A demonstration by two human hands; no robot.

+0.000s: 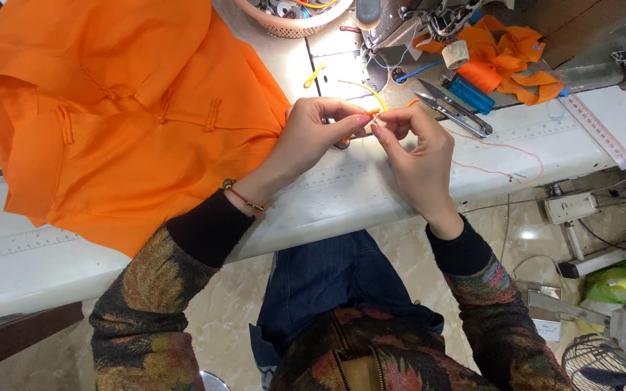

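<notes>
My left hand and my right hand meet over the white sewing table, fingertips pinched together on a thin orange cord. A loose end of orange thread trails right across the table. A large orange garment with knotted cord fastenings lies spread to the left, touching my left hand's side. Small thread snips lie just beyond my right hand.
A sewing machine stands at the back, with orange fabric scraps, a blue lighter and a tape roll beside it. A pink basket sits behind. A fan and a green bag are on the floor right.
</notes>
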